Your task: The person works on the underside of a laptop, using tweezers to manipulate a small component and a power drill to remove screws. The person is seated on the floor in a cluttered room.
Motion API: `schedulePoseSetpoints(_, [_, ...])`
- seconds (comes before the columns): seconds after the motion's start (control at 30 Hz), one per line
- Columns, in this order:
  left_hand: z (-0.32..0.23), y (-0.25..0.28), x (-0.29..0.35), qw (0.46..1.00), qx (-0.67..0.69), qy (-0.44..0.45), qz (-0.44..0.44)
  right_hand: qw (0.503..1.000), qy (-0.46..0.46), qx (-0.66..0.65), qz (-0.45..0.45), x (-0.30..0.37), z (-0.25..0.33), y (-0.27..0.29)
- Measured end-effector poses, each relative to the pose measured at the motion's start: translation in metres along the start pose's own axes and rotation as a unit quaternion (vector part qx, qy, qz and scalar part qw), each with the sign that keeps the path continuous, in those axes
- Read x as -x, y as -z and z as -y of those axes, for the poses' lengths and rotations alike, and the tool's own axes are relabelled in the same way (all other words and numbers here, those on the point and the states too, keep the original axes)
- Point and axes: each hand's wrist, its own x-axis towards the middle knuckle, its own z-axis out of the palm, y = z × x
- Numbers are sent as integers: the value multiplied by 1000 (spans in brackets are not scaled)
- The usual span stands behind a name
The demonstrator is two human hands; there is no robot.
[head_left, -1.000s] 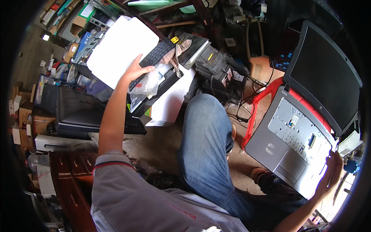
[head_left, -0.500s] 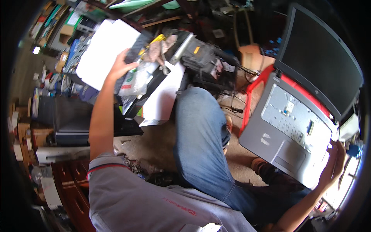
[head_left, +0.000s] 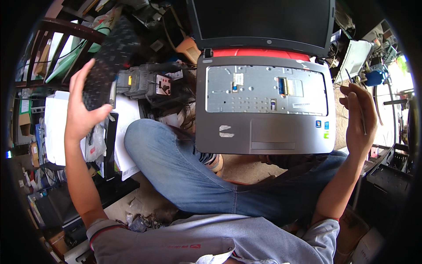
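In front of me lies an open laptop point(head_left: 228, 132), its keyboard bay bare so that the metal plate and small ribbon connectors show. Its dark screen point(head_left: 263, 20) tilts up at the far side. My left hand point(head_left: 83, 105), thumb apart from the fingers, grips a black laptop keyboard point(head_left: 110, 61), held upright to the left of the laptop and blurred by motion. To the right of the laptop, clear of its edge, my right hand point(head_left: 361, 112) is raised with curled fingers around a thin, dark, stick-like tool point(head_left: 363, 121); its exact kind cannot be made out.
A red plastic seat point(head_left: 259, 53) supports the laptop. Beyond my left knee sits a grey-black device point(head_left: 140, 81) with cables. White sheets point(head_left: 56, 127) and a clear plastic bag point(head_left: 96, 143) lie at the left. A white panel point(head_left: 355, 61) leans at the far right.
The view has swung right, bringing the laptop to the middle. My left hand, earlier empty over the pile of bags and papers, now holds up the keyboard. My right hand has left the laptop's edge.
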Motion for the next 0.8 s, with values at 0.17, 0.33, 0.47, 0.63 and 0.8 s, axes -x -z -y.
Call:
schedulePoseSetpoints(0.17, [0, -8, -5, 1000, 4, 4, 9, 999, -5, 40, 26, 6, -17, 18])
schedulePoseSetpoints(0.33, [106, 20, 51, 991, -28, 131, -22, 994, 12, 68, 87, 10, -59, 34])
schedulePoseSetpoints(0.47, [165, 37, 115, 953, 82, 291, -35, 988, 0, 67, 138, 16, -60, 15])
schedulePoseSetpoints(0.63, [202, 25, 163, 917, 98, 385, -34, 985, 15, 93, 147, 19, -53, -6])
schedulePoseSetpoints(0.8, [234, 12, 185, 916, 125, 381, -17, 972, 101, 163, 133, 17, -41, -20])
